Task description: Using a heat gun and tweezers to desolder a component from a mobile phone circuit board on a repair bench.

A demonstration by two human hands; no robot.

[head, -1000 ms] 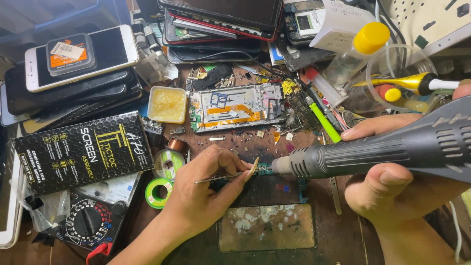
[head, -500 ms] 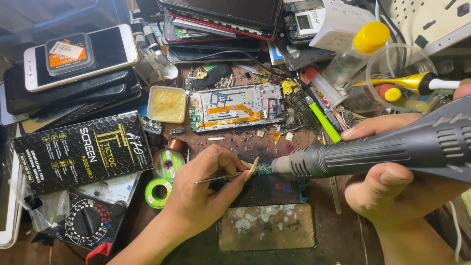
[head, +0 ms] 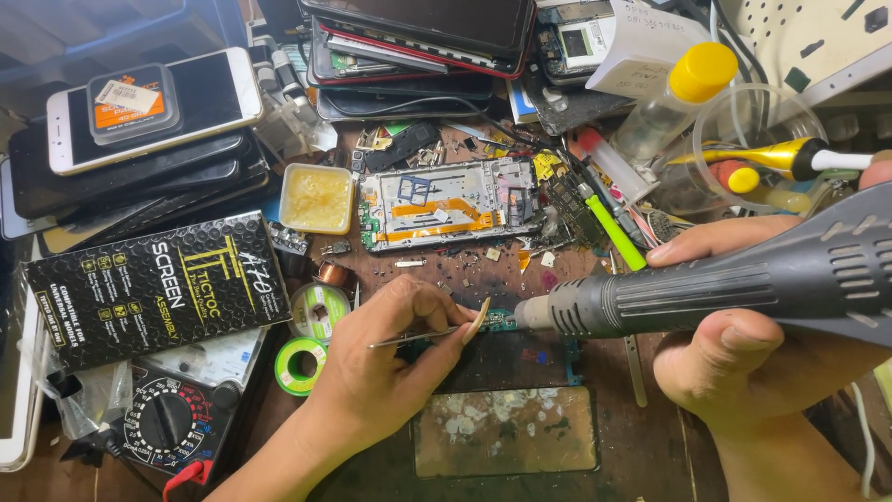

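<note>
We've got our left hand (head: 390,372) pinching the tweezers (head: 418,336) and our right hand (head: 743,363) wrapped around the hot air gun (head: 706,288), nozzle almost on the small circuit board (head: 500,321) mid-bench, so a slip could scorch fingers or blow loose parts into the clutter crowding every edge.

Left hand (head: 386,358) reaching in from bottom centre, forearm angled up-right, fingers curled, thumb and forefinger pinched in tight grip, long thumbnail pointing right. Right hand (head: 743,344) entering from right edge, fingers wrapped in closed grip, index finger stretched straight leftward on top, thumb tucked beneath.
</note>
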